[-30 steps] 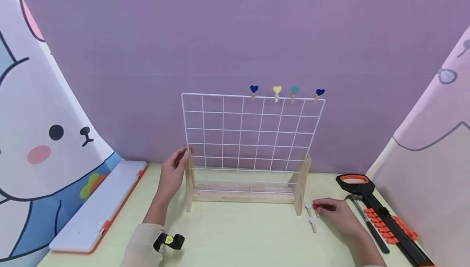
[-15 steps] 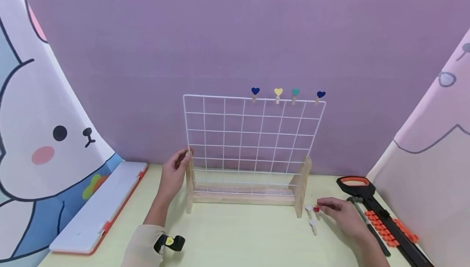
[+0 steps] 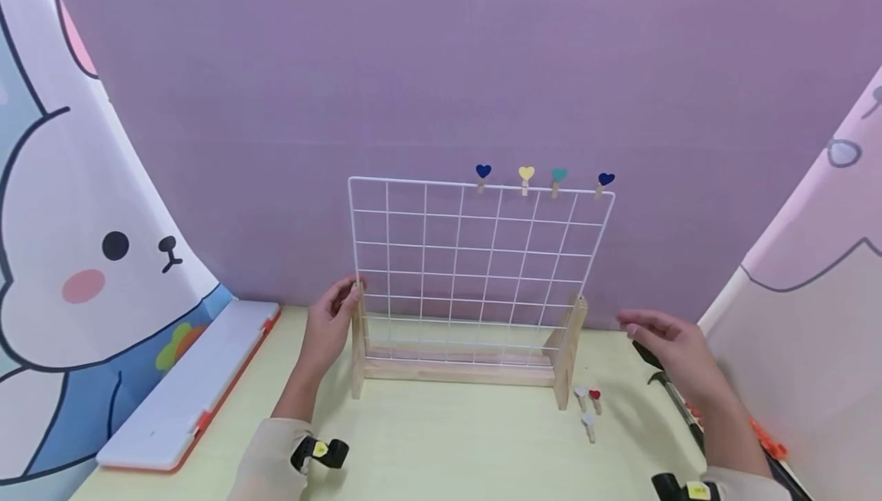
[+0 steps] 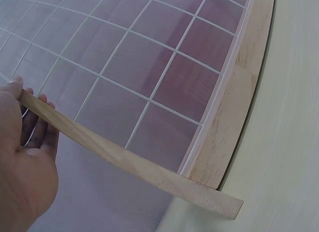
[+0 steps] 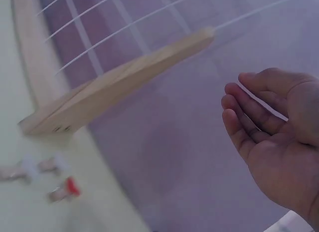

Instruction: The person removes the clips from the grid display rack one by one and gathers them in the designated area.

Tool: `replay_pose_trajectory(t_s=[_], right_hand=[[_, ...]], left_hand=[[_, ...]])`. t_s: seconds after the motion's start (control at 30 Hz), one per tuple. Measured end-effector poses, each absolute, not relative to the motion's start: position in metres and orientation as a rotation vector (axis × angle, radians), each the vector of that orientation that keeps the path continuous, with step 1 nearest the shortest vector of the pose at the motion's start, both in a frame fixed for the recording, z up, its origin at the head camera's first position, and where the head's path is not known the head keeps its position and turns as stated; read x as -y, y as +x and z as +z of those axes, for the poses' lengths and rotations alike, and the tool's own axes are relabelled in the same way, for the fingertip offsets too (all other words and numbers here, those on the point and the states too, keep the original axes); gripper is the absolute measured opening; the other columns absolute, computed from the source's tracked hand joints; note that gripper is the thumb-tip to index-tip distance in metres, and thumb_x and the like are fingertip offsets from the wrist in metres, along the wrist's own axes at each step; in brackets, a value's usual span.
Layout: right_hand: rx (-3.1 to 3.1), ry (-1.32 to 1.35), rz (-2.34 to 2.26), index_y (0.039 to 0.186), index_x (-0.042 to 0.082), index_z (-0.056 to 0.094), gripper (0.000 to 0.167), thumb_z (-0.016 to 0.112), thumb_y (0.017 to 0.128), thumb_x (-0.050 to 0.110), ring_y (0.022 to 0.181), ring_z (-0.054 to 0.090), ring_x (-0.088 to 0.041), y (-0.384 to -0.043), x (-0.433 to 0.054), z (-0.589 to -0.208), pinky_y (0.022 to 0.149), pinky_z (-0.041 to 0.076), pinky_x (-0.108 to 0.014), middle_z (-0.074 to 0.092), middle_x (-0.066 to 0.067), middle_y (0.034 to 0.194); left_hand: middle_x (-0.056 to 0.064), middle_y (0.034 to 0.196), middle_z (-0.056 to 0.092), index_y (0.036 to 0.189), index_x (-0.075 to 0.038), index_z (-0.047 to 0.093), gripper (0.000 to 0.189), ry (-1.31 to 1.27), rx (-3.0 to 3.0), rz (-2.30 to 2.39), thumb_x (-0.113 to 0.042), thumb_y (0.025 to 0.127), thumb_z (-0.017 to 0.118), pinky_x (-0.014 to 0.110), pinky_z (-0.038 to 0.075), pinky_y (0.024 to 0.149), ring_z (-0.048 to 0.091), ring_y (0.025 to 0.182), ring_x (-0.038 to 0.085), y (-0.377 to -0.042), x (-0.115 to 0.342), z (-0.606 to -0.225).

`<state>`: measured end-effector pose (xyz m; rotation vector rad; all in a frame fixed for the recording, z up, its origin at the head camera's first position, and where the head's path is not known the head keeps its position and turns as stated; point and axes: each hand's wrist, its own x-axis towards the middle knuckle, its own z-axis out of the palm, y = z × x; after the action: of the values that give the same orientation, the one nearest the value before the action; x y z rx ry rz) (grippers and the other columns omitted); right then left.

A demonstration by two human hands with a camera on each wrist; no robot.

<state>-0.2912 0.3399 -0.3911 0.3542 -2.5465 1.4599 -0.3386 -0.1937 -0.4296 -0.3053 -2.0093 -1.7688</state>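
A white wire grid (image 3: 475, 244) stands upright in a wooden stand (image 3: 458, 371). My left hand (image 3: 329, 325) grips the top of the stand's left wooden post (image 4: 124, 159), thumb on one side and fingers on the other. Beyond the right post (image 5: 117, 87), my right hand (image 3: 678, 352) is raised above the table with its fingers loosely bent and nothing in them. Below it lie three small clothespins: a red-heart clothespin (image 3: 596, 400) and two white-heart ones (image 3: 588, 426). Along the grid's top wire sit navy (image 3: 483, 172), yellow (image 3: 527, 175) and teal (image 3: 558, 177) heart clothespins, plus another navy one (image 3: 605, 181).
A long white case (image 3: 189, 386) with orange trim lies at the table's left. On the right, partly behind my right arm, are a hammer (image 3: 664, 384) and a black tool with orange parts (image 3: 768, 440). A purple backdrop (image 3: 413, 64) rises behind the grid.
My right hand has let go of the red-heart clothespin, leaving it beside the white ones, and has lifted up and to the right. The left hand keeps its grip on the post.
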Motion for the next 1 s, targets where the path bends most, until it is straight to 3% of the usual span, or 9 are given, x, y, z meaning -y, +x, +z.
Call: replay_pose_trajectory(t_s=[0.2,0.43,0.7,1.0], right_hand=[[2.538,0.452,1.321,0.135,0.006,0.066,0.036,0.060,0.106,0.027,0.112,0.062,0.010,-0.285,-0.326,-0.344,0.088,0.051,-0.010,0.071,0.023,0.122],[2.383,0.622,1.460,0.131,-0.004,0.064,0.031,0.061,0.104,0.011,0.107,0.068,-0.003,-0.285,-0.310,-0.307,0.096,0.047,-0.008,0.075,0.012,0.119],[2.451,0.538,1.315,0.132,0.006,0.067,0.031,0.062,0.105,0.022,0.108,0.067,-0.003,-0.287,-0.298,-0.278,0.095,0.047,-0.007,0.074,0.016,0.119],[2.307,0.713,1.522,0.128,-0.005,0.066,0.030,0.064,0.102,0.009,0.106,0.069,-0.009,-0.294,-0.285,-0.243,0.097,0.050,-0.013,0.077,0.002,0.118]], left_hand=[[0.022,0.136,0.066,0.134,-0.005,0.065,0.036,-0.305,2.005,-1.764,-0.026,0.107,0.059,0.009,0.050,0.090,0.063,0.110,-0.002,-0.338,0.193,-0.429],[0.023,0.137,0.065,0.136,-0.005,0.064,0.037,-0.305,2.022,-1.750,-0.028,0.107,0.058,0.008,0.049,0.090,0.061,0.110,-0.005,-0.339,0.193,-0.429],[0.020,0.136,0.067,0.135,-0.004,0.064,0.037,-0.293,2.027,-1.760,-0.028,0.107,0.058,0.009,0.049,0.089,0.064,0.112,0.005,-0.340,0.193,-0.431],[0.020,0.136,0.067,0.135,-0.005,0.065,0.036,-0.295,2.012,-1.762,-0.027,0.107,0.059,0.008,0.049,0.088,0.062,0.107,-0.005,-0.339,0.193,-0.430]])
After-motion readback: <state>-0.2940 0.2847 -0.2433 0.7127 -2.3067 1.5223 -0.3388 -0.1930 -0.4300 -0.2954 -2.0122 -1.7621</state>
